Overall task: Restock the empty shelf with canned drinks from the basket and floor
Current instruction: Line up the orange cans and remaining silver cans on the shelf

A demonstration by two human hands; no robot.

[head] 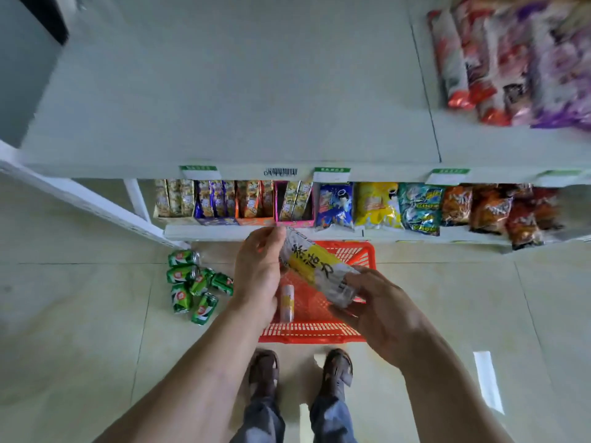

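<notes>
Cans [316, 271] in a shrink-wrapped white-and-yellow pack are held in the air between both hands, above the basket [351, 251] and just in front of the lower shelf edge. The left hand [259, 270] is closed around the pack's far end, and the right hand [374, 302] is clamped on its near end, fingers wrapped under it. How many cans the pack holds cannot be told through the blur and the wrap.

The step in hand is judged to be the lift of stock out of the basket toward the shelf [240, 91], whose wide grey top is bare on its left and middle. For the next move, the pack would need to be raised over the shelf's front lip and set down flat, or the wrap opened first so that cans can be stood upright 1 by 1; a firm 2-handed hold is called for, since the wrap looks slippery.

1 loose can [287, 302] of the same white-and-yellow kind is seen lying on its side in the basket, below the left wrist. 7 green cans [195, 286] are counted on the floor, lying in a heap just left of the basket, though 1 may be hidden among them.

On the shelf's right end, several snack bags [511, 65] are stacked, too blurred to count. On the lower shelf, 4 boxes [233, 203] of packets and about 6 bags [422, 206] are lined up
</notes>
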